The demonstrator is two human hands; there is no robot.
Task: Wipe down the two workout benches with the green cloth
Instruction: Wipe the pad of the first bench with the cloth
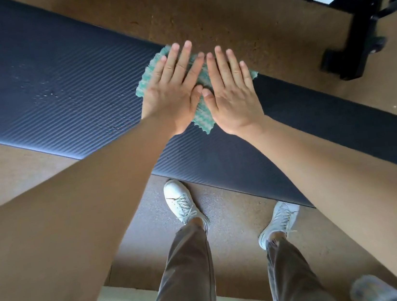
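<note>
My left grip (pixel 172 95) and right grip (pixel 232 95) lie flat, fingers spread, side by side on the cloth (pixel 205 121) at the far edge of the desk (pixel 58 93), to press it evenly.

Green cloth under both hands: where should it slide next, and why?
Probably leftward along the bench pad. The left hand and right hand press flat on the green cloth near the pad's far edge, and pale specks dot the ribbed surface to their left.
</note>
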